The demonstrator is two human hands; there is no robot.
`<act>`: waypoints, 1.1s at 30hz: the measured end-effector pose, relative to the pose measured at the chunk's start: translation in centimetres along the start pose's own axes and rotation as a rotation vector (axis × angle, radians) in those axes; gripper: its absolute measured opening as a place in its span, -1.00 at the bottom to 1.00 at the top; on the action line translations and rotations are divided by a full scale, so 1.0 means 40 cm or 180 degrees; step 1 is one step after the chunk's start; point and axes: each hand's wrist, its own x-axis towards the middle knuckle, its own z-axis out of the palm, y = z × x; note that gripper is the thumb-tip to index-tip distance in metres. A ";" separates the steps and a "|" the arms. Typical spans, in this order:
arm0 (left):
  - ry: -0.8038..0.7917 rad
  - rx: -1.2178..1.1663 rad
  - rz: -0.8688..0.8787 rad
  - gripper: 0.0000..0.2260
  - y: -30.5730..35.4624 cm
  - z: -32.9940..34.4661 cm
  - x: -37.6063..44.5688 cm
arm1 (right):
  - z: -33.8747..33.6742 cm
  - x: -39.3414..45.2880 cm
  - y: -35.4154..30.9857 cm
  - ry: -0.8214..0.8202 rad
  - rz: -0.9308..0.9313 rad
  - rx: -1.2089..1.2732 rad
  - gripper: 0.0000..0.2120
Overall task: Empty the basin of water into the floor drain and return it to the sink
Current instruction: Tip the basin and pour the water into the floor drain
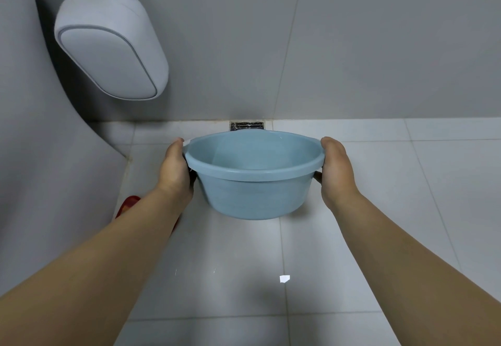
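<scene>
A round light-blue plastic basin (254,191) hangs above the white tiled floor, tilted slightly away from me. My left hand (174,168) grips its left rim and my right hand (334,168) grips its right rim. Clear water lies in the far part of the basin. The metal floor drain (246,125) sits at the foot of the wall, just beyond the basin's far rim. The sink is out of view.
A white toilet with its seat (108,44) rises at the left. A grey tiled wall (352,47) closes the far side. A red slipper (127,206) shows under my left forearm. A small white scrap (284,278) lies on the floor tiles.
</scene>
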 end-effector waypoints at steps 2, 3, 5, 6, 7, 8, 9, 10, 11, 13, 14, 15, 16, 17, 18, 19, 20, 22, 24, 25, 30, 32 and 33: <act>-0.0104 0.0149 0.0056 -0.65 -0.003 -0.001 -0.002 | -0.002 -0.001 0.001 -0.0004 0.0000 0.0009 -0.89; -0.0086 0.0195 0.0103 -0.66 -0.003 -0.002 0.001 | -0.003 -0.001 0.001 -0.0006 0.0007 0.0008 -0.88; -0.0039 0.0308 0.0146 -0.71 -0.001 -0.005 0.006 | -0.003 -0.002 0.001 0.0002 0.0024 -0.0006 -0.86; -0.0025 0.0358 0.0144 -0.73 0.001 -0.005 0.007 | -0.002 -0.001 0.000 0.0012 0.0028 -0.0010 -0.85; -0.0013 0.0381 0.0136 -0.73 0.002 -0.006 0.007 | -0.001 -0.001 0.000 0.0019 0.0026 -0.0007 -0.85; -0.0008 0.0381 0.0126 -0.72 0.002 -0.007 0.007 | -0.001 -0.001 -0.001 0.0022 0.0021 0.0004 -0.87; -0.0008 0.0383 0.0109 -0.71 0.002 -0.009 0.008 | 0.000 -0.001 -0.001 0.0024 0.0023 0.0007 -0.87; -0.0003 0.0390 0.0100 -0.69 0.002 -0.010 0.007 | 0.001 -0.001 -0.001 0.0025 0.0027 0.0003 -0.87; 0.0003 0.0402 0.0096 -0.67 0.002 -0.012 0.008 | 0.001 -0.001 -0.001 0.0026 0.0028 -0.0011 -0.86; -0.0001 0.0386 0.0067 -0.67 0.002 -0.013 0.009 | 0.001 -0.001 -0.001 0.0022 0.0031 -0.0034 -0.83; -0.0012 0.0370 0.0058 -0.70 0.001 -0.013 0.009 | 0.001 -0.001 -0.001 0.0018 0.0034 -0.0038 -0.82; -0.0014 0.0360 0.0048 -0.72 0.002 -0.012 0.009 | 0.001 -0.003 -0.003 0.0013 0.0037 -0.0034 -0.81; -0.0010 0.0350 0.0038 -0.74 0.002 -0.011 0.010 | 0.001 -0.004 -0.003 0.0007 0.0040 -0.0029 -0.81; -0.0007 0.0331 0.0027 -0.75 0.001 -0.011 0.011 | 0.002 -0.005 -0.004 0.0003 0.0044 -0.0031 -0.82; 0.0005 0.0322 0.0028 -0.76 0.001 -0.011 0.012 | 0.002 -0.006 -0.005 0.0002 0.0044 -0.0039 -0.82; 0.0018 0.0321 0.0028 -0.76 0.001 -0.010 0.012 | 0.001 -0.007 -0.006 0.0003 0.0048 -0.0049 -0.83; 0.0029 0.0322 0.0026 -0.77 0.002 -0.009 0.013 | 0.002 -0.007 -0.005 0.0007 0.0057 -0.0052 -0.83; 0.0040 0.0319 0.0013 -0.78 0.002 -0.008 0.013 | 0.001 -0.008 -0.005 0.0016 0.0072 -0.0064 -0.82; 0.0040 0.0330 0.0002 -0.78 0.002 -0.009 0.013 | 0.000 -0.007 -0.006 0.0024 0.0077 -0.0085 -0.82; 0.0042 0.0334 -0.0004 -0.78 0.002 -0.009 0.014 | 0.000 -0.007 -0.007 0.0025 0.0084 -0.0095 -0.82; 0.0083 0.0348 -0.0022 -0.70 0.006 -0.008 0.019 | 0.002 -0.006 -0.010 0.0040 0.0138 -0.0101 -0.84; 0.0089 0.0353 -0.0040 -0.68 0.006 -0.008 0.019 | 0.003 -0.006 -0.012 0.0039 0.0153 -0.0097 -0.86; 0.0091 0.0355 -0.0046 -0.69 0.006 -0.008 0.020 | 0.003 -0.006 -0.013 0.0039 0.0158 -0.0099 -0.86</act>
